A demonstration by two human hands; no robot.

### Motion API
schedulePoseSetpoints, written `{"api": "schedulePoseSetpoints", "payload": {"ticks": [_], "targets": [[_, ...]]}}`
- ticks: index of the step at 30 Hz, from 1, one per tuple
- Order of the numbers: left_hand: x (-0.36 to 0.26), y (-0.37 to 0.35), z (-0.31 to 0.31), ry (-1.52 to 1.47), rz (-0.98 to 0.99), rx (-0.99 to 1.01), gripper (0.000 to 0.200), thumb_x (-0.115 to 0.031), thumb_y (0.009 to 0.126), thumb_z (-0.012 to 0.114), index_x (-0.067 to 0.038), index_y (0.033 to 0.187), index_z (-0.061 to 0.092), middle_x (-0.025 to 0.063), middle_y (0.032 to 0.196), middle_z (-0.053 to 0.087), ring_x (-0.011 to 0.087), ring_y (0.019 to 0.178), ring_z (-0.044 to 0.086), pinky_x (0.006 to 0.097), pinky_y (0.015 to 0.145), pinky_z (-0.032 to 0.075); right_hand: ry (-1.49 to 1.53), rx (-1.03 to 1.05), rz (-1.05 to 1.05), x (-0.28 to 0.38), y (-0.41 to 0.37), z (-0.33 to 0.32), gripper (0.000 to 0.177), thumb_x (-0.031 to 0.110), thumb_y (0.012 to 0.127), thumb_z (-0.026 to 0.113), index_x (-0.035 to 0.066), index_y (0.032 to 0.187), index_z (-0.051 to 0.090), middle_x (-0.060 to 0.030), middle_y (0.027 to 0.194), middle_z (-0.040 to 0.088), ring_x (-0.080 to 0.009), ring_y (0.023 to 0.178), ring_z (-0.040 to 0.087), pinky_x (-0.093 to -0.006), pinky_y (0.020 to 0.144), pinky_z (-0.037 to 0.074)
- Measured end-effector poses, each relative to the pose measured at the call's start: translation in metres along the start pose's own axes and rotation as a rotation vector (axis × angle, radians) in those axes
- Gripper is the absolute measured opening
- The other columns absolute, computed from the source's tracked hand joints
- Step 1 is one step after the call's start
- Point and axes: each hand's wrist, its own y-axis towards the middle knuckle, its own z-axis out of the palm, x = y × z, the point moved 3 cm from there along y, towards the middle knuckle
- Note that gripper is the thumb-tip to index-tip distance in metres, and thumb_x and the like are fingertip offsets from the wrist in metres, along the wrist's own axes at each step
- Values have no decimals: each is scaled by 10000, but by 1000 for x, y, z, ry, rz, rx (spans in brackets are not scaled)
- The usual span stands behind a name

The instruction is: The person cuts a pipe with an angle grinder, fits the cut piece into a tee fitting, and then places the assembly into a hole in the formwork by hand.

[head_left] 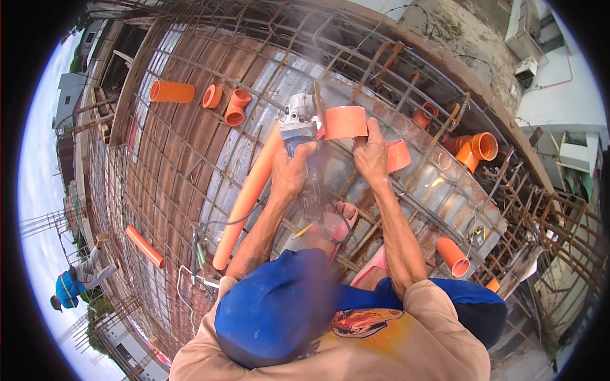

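My left hand (290,170) is wrapped round the body of an angle grinder (298,116), whose disc (319,105) stands on edge at the left end of a short orange pipe piece (345,122). The pipe piece is gripped at its right end by my right hand (373,155), with the thumb at its lower edge. Hazy dust hangs around the disc and below the grinder. Just beyond my right hand lies another cut orange pipe piece (399,155). A long orange pipe (246,200) stretches beside my left forearm.
Rebar mesh (210,162) crosses the corrugated metal decking (244,120) around my feet. Orange fittings (236,106) and pipe offcuts (173,92) lie ahead to the left. A branched fitting (473,151), a tape measure (478,236) and upright rebar are at right. Another person (71,286) is at far left.
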Motion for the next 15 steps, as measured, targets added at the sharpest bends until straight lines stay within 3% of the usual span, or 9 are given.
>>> {"api": "schedulePoseSetpoints", "payload": {"ticks": [5,8,11,14,15], "targets": [[1,-1,9,-40,49,-16,471,-328,820,689,-1,1147,605,80,925,655,162,812,607,326,748,503,-165,-56,-135,-11,5,5,132,33,920,528,10,1048,506,-307,949,641,-560,937,572,-572,742,455],[-10,-5,16,-34,44,17,479,-319,816,697,3,1159,602,83,953,661,164,832,615,330,764,508,-266,-212,-173,-38,14,7,136,33,930,529,11,1057,485,-291,955,629,-521,889,609,-560,753,457],[-28,-15,13,-11,72,51,488,-303,811,713,6,1172,601,82,983,668,161,851,624,329,777,511,179,-146,226,-63,19,3,143,79,979,542,37,1093,466,-196,982,648,-382,855,664,-507,753,521],[-47,-16,5,-8,137,97,488,-266,801,754,3,1179,605,76,1008,674,149,875,630,319,791,519,705,-43,290,-62,15,0,175,223,1047,542,107,1141,450,-11,1125,598,-171,976,645,-343,773,604],[-48,-16,2,-68,135,116,487,-252,796,769,2,1179,609,74,1014,676,144,884,632,316,796,521,809,-25,278,-62,16,0,207,198,1026,577,111,1157,442,-17,1142,597,-173,987,645,-343,773,603]]}}
